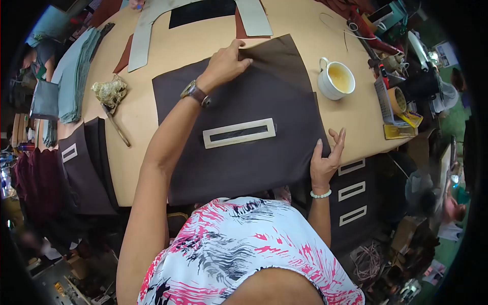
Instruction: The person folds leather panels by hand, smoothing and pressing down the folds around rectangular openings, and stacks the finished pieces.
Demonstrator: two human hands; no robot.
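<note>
A dark fabric piece (244, 168) lies on the table and hangs over its near edge. On it sits a pale rectangular frame (239, 133) with a dark slot. My left hand (226, 63), with a watch at the wrist, is at the far edge of the fabric, thumb and index finger apart; its other fingers are partly hidden, and the cloth beside it is raised. My right hand (327, 161), with a beaded bracelet, is at the fabric's right edge, its fingers spread and nothing held between them.
A cup of yellowish liquid (337, 80) stands right of the fabric on the table (361, 122). A brush with a wad (110, 92) lies left. Folded grey-green cloth (76, 76), dark pieces (89, 168) and a basket (385, 99) are around the edges.
</note>
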